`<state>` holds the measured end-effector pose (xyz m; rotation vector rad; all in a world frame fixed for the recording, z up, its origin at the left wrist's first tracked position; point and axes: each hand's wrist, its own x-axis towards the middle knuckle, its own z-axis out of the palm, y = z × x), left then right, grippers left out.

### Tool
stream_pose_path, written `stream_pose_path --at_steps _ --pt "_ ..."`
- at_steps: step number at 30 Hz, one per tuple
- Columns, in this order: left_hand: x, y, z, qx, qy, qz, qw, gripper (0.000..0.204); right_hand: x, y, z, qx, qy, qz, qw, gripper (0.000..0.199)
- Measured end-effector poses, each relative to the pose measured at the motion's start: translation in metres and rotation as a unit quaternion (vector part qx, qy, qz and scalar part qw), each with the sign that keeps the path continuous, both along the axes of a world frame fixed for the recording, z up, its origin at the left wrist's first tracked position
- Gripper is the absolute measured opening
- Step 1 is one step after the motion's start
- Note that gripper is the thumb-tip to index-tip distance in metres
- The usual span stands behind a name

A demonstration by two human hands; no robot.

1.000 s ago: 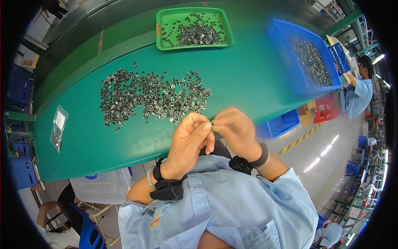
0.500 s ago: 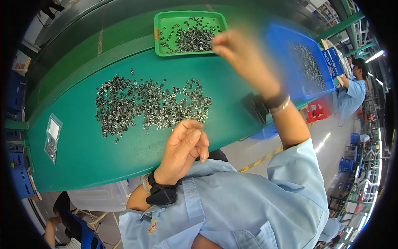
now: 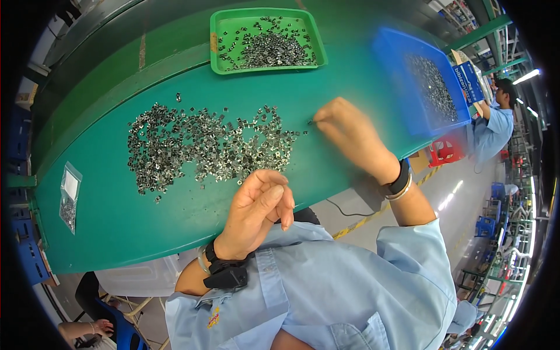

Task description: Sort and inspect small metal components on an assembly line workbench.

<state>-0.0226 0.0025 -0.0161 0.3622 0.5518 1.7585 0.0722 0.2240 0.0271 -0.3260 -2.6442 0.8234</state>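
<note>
A wide heap of small square metal parts (image 3: 219, 146), dark and silvery, lies spread over the green table (image 3: 326, 169). At the table's front edge, beside the heap, is my left hand (image 3: 254, 210). Its fingers are loosely curled with the thumb against them, and whatever the palm may hold is hidden. My right hand (image 3: 353, 134) is over the table to the right of the heap, its fingers pinched together. At those fingertips shows one small metal part (image 3: 310, 122). The hand is slightly blurred.
Beyond the heap stands a green tray (image 3: 216, 55) holding many similar parts. A blue bin (image 3: 408, 111) with more parts is at the right. A clear bag (image 3: 71, 189) of parts lies at the left end. Another person (image 3: 493, 122) is at the far right.
My right hand has come back from the edge of the green tray toward the heap, and a small part now shows at its fingertips. The left hand has stayed in place.
</note>
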Motion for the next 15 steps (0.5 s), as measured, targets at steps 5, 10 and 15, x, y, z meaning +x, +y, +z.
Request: stream_pose_path --at_steps 5,10,15 --pt "0.002 0.000 0.004 -0.026 0.023 0.019 0.999 0.014 0.007 0.006 -0.002 -0.005 -0.005 -0.016 1.000 0.013" --pt "0.003 0.001 0.005 -0.022 0.028 0.024 0.999 0.013 0.003 0.013 -0.004 0.007 -0.038 -0.026 0.999 0.013" --pt "0.003 0.002 0.006 -0.029 0.029 0.023 0.999 0.013 -0.004 0.019 -0.007 0.055 -0.084 -0.008 0.995 0.014"
